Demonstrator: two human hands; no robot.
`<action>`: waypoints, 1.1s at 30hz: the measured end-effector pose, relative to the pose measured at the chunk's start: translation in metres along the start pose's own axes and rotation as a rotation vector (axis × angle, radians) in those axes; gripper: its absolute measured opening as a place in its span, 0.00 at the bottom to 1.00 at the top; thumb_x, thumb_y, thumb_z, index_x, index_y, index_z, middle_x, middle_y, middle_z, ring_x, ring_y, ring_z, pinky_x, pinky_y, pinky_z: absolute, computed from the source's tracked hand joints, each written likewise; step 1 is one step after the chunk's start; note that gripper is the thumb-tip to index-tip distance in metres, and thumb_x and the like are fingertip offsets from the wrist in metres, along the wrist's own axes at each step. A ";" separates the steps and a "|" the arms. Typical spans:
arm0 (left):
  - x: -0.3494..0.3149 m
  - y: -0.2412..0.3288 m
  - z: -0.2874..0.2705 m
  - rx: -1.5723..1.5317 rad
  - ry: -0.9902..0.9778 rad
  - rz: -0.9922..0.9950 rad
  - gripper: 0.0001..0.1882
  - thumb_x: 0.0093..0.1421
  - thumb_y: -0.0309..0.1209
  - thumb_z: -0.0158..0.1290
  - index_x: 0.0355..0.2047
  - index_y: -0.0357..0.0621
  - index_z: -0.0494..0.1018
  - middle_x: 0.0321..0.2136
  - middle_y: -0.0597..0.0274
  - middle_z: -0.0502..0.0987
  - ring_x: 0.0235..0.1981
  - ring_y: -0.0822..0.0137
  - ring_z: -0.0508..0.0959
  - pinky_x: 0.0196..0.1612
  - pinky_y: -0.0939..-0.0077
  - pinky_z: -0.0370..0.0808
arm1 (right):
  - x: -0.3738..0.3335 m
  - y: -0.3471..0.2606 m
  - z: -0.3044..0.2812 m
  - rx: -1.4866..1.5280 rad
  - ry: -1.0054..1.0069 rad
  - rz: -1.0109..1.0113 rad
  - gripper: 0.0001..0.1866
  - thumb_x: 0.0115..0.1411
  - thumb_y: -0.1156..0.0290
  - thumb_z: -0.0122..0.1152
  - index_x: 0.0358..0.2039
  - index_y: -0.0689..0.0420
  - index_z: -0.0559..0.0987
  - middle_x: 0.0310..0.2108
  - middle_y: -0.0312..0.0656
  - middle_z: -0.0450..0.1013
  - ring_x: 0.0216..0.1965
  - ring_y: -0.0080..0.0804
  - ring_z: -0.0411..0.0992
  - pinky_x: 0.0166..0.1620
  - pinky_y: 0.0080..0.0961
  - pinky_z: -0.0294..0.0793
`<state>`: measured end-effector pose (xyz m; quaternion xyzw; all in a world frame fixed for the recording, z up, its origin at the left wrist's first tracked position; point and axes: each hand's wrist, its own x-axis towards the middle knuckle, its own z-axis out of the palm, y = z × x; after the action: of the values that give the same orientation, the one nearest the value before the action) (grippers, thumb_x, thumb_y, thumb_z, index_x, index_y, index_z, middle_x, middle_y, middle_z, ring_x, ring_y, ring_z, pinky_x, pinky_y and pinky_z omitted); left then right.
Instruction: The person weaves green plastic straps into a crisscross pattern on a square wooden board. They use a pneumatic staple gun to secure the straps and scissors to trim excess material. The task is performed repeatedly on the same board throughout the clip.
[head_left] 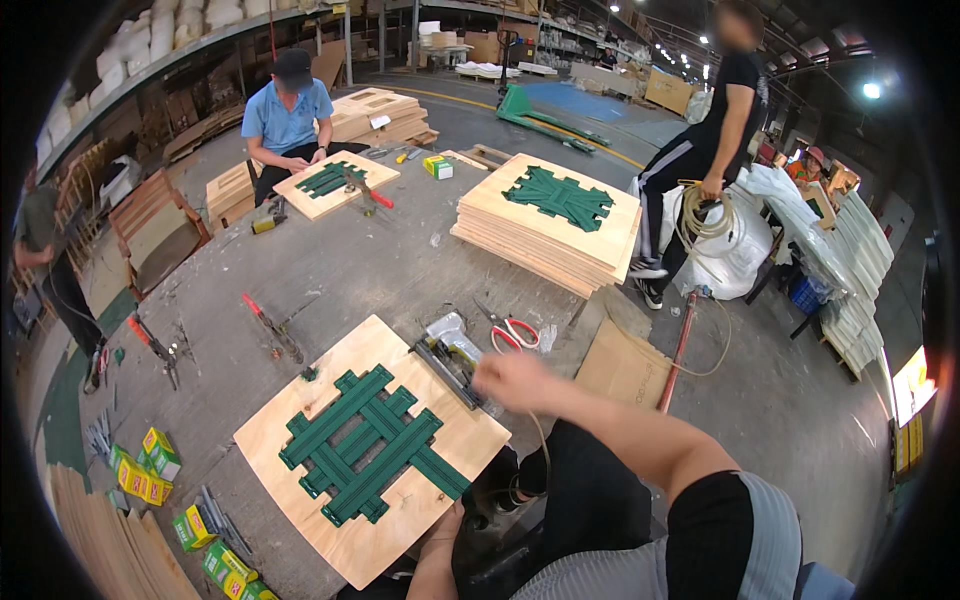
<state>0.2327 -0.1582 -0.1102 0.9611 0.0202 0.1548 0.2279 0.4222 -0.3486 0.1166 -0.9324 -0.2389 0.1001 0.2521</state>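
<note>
Before me a square plywood board (385,340) lies tilted on the table, with dark green webbing straps (365,440) crossed in a woven lattice over a hole. One strap runs to the board's near right edge. There my left hand (442,528) touches the edge from below, its fingers mostly hidden. Over the board's right corner my right hand (512,382) appears curled and slightly blurred, close beside a staple gun (452,352). Whether it touches the gun cannot be made out. Scissors with red and white handles (512,333) lie just beyond.
Red-handled pliers (262,318), orange-handled pliers (150,342) and yellow-green boxes (150,465) lie at left. A stack of boards (540,240) topped with woven straps stands far right. Across the table a person in blue (285,115) works; another (725,120) walks at right carrying coiled hose (703,215).
</note>
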 end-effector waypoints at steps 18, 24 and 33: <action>0.018 0.014 -0.014 0.084 -0.070 0.020 0.35 0.65 0.53 0.49 0.68 0.51 0.66 0.69 0.50 0.66 0.67 0.42 0.67 0.69 0.46 0.64 | 0.103 0.028 0.005 0.328 0.100 0.480 0.28 0.47 0.68 0.76 0.48 0.67 0.79 0.40 0.56 0.79 0.39 0.45 0.80 0.39 0.39 0.81; 0.010 0.008 -0.010 0.006 -0.089 -0.082 0.34 0.65 0.52 0.50 0.68 0.53 0.66 0.69 0.51 0.66 0.69 0.43 0.65 0.70 0.46 0.62 | 0.037 -0.016 -0.043 0.978 0.218 0.310 0.30 0.53 0.70 0.76 0.53 0.62 0.72 0.40 0.46 0.75 0.29 0.34 0.75 0.27 0.38 0.77; 0.007 -0.008 0.014 -0.140 -0.153 -0.127 0.28 0.66 0.54 0.47 0.61 0.55 0.71 0.61 0.50 0.73 0.62 0.43 0.72 0.63 0.45 0.71 | -0.053 -0.054 -0.008 0.853 -0.058 0.313 0.17 0.63 0.67 0.71 0.47 0.60 0.76 0.29 0.35 0.74 0.23 0.23 0.72 0.23 0.26 0.72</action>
<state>0.2439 -0.1557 -0.1234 0.9486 0.0528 0.0671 0.3049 0.3571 -0.3372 0.1550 -0.7670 -0.0397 0.2524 0.5886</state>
